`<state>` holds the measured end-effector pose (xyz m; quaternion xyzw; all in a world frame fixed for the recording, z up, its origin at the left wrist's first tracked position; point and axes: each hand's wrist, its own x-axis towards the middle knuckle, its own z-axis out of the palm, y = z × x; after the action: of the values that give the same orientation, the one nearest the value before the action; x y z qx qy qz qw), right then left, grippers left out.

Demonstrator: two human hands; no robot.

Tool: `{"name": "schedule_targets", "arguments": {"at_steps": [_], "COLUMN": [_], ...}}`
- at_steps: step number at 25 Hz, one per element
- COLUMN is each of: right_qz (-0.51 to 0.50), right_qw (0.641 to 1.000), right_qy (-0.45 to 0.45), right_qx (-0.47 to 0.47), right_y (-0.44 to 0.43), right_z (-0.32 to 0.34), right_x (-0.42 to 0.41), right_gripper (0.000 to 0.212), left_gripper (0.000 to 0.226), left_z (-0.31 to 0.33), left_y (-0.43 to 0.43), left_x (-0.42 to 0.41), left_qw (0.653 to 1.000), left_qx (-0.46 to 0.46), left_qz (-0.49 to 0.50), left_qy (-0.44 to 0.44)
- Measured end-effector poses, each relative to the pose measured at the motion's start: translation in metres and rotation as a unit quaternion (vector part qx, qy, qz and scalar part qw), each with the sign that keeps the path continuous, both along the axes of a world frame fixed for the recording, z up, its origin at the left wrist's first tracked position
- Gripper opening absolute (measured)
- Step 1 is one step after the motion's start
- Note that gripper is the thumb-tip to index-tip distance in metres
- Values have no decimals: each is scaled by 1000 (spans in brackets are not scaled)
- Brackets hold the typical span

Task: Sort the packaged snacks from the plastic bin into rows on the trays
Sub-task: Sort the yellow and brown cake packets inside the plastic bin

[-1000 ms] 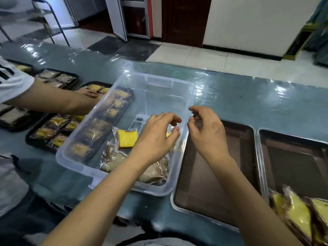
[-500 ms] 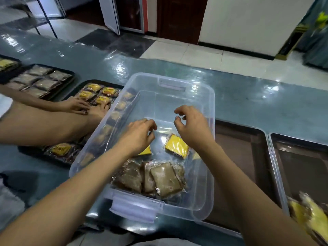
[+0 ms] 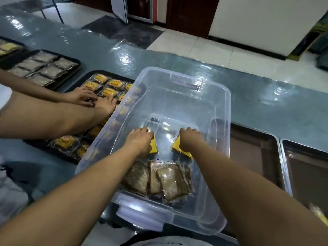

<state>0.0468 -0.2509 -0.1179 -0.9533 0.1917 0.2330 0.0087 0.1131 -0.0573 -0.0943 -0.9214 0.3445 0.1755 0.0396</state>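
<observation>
Centrally, a clear plastic bin [image 3: 220, 107] is set on the glossy grey counter [image 3: 266, 103], and both hands are reached down into it. The left hand [image 3: 140, 141] is curled over the left yellow packet [image 3: 154, 148] on the bin floor, with the fingers bent down round its far edge. The right hand [image 3: 189, 139] is curled in the same way over the right yellow packet [image 3: 181, 149], a short way off. Each packet is largely hidden by the hand on it, so only its near part is seen. Nearer the body, a small heap of brown packets [image 3: 170, 180] is lodged against the bin's near wall, the packets overlapping one another.

To the right, a metal tray [image 3: 252, 157] is placed with its left edge hidden under the bin, and a second metal tray [image 3: 305, 166] is set just beside it. A blurred yellow shape [image 3: 319, 215] is caught at the lower right edge; which tray it lies in cannot be told.

To the left, a black tray [image 3: 88, 73] is filled with rows of wrapped yellow snacks [image 3: 106, 92], and another person's hands [image 3: 83, 96] are laid on them. Farther left, a second black tray [image 3: 74, 68] is filled with rows of wrapped brown snacks [image 3: 44, 66]
</observation>
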Motion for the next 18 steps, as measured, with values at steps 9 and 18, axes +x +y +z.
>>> {"name": "schedule_targets", "arguments": {"at_steps": [9,18], "right_qz": [21,-14], "right_qw": [983,994], "right_qy": [116,81], "right_qx": [-143,-66], "right_y": [5,1], "right_z": [-3,-19], "right_x": [-8,-5], "right_gripper": [50,61], "left_gripper": [42,37], "left_z": [-5,6], "left_y": [5,4], "left_x": [-3,-9], "left_qw": [991,991], "left_qx": [113,101], "left_qz": [-39,-35], "left_qy": [-55,-80]}}
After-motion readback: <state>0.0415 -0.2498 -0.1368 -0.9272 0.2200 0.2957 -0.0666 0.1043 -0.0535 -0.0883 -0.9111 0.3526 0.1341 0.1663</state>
